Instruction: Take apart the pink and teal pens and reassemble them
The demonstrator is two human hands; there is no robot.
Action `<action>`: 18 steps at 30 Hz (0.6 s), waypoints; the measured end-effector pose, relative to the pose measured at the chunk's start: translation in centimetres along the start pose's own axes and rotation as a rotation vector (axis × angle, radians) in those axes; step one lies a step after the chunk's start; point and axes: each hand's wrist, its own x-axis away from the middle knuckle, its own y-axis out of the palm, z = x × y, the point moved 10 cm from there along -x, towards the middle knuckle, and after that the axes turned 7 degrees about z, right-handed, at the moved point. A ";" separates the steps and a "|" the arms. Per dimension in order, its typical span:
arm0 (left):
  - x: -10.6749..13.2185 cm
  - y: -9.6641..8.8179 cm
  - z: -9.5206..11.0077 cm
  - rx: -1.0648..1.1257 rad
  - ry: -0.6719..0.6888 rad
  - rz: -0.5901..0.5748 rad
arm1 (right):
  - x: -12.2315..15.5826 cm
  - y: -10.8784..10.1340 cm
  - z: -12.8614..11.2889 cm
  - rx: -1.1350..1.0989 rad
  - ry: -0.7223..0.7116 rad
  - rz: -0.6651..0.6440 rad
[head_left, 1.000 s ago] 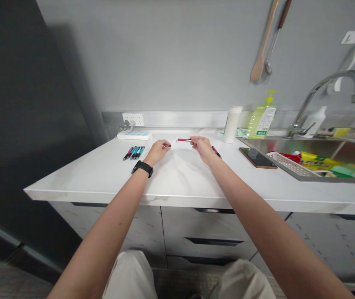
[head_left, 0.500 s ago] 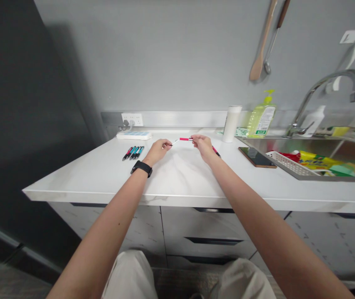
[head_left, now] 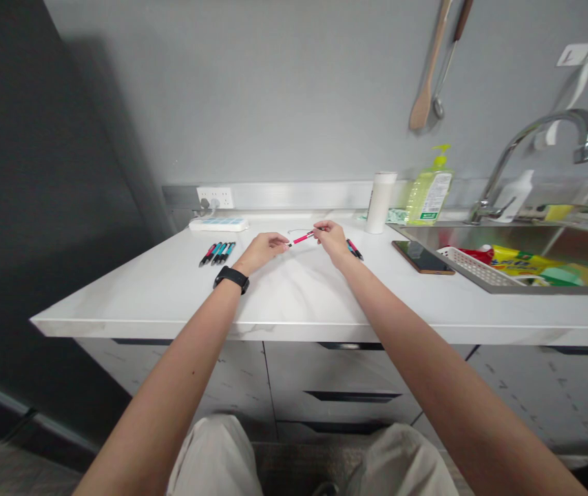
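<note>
Above the countertop, a pink pen [head_left: 303, 239] is held slanting between my two hands. My left hand [head_left: 267, 246], with a black watch on its wrist, pinches the pen's dark lower end. At the upper end, the fingers of my right hand [head_left: 331, 238] are closed round the pen, partly hiding its dark tip. To the left lies a row of several blue and pink pens [head_left: 217, 253] with black grips. Close to my right wrist are more pens [head_left: 354, 249], partly covered by the forearm.
A white power strip [head_left: 219, 224] lies at the back left. Toward the right stand a white cylinder [head_left: 381, 203] and a yellow-green pump bottle [head_left: 429, 193]. A phone [head_left: 423, 257] rests beside the sink [head_left: 495, 284], which has a curved faucet [head_left: 542, 127].
The thin white refill that stretched between my left fingers and the pink barrel no longer shows. My left hand has come up to the barrel, and the pen now slants more.
</note>
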 end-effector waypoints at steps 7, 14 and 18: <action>0.4 0.5 -0.4 0.058 -0.050 -0.050 | 0.5 -1.1 -0.1 -0.106 0.100 0.100; 0.1 1.1 -2.2 0.138 -0.172 -0.063 | 1.0 0.1 -0.9 -0.256 0.079 -0.027; 0.3 1.3 -2.1 0.153 -0.177 -0.079 | 1.2 0.7 -1.3 -0.310 0.062 -0.081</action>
